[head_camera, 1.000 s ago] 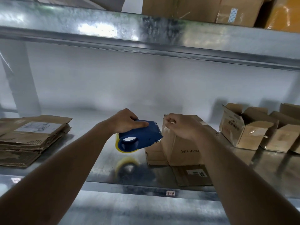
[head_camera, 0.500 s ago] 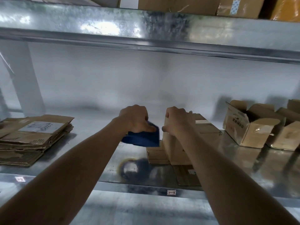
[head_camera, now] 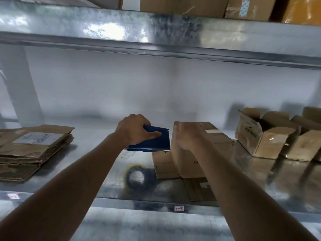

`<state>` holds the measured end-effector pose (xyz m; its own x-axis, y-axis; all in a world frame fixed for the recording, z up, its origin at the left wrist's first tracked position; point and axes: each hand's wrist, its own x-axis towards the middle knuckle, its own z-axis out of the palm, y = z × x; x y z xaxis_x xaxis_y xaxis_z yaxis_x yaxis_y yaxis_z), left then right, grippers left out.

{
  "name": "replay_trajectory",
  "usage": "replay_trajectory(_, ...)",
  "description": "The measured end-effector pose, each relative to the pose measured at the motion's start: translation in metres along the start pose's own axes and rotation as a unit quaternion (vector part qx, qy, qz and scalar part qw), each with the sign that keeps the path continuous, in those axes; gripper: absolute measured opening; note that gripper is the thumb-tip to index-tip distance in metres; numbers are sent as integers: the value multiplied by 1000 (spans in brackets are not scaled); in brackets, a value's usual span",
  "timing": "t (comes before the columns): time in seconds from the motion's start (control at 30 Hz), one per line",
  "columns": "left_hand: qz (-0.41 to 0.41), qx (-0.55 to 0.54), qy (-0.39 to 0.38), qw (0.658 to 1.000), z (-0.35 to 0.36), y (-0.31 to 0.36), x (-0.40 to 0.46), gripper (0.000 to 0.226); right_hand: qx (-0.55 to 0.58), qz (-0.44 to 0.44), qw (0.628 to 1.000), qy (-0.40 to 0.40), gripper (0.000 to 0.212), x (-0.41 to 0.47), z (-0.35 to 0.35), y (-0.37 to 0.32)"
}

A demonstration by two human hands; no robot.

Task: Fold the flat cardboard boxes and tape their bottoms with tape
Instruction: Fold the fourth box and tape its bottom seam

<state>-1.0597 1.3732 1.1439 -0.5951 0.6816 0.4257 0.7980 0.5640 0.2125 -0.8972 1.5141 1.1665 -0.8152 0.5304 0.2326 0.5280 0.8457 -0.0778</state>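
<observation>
Folded cardboard box [head_camera: 196, 153] upside down on metal shelf [head_camera: 97, 188], flaps splayed beneath; light, thin-walled, likely to dent or skid under pressure. Right hand [head_camera: 186, 136] curled over near top edge, bracing. Left hand [head_camera: 134, 129] wrapped round blue tape dispenser [head_camera: 153, 140] just beside box. Best held at corners, where stiffest. Flat boxes [head_camera: 29, 150] stacked well left

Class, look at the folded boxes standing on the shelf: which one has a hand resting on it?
The middle box, beside the blue tape dispenser; the right hand rests on it. The boxes farther right stand untouched.
</observation>
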Motion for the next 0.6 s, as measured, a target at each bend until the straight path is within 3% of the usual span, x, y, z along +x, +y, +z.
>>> replay_trajectory(0.3, -16, -15, 2, 1000, 8, -8, -8, 48, -62, 11, 998, -27, 56, 2, 9, -8)
replay_trajectory(0.37, -20, -23, 7, 1000, 6, -11, -9, 46, -74, -7, 997, -26, 47, 5, 9, -4)
replay_trajectory(0.47, -19, -67, 8, 998, 0, -18, -11, 39, -61, -32, 997, -36, 15, 10, 8, 10)
replay_trajectory(0.6, 9, -184, 10, 983, -12, -28, -14, 23, 9, -74, 997, -20, 29, 17, 14, 29)
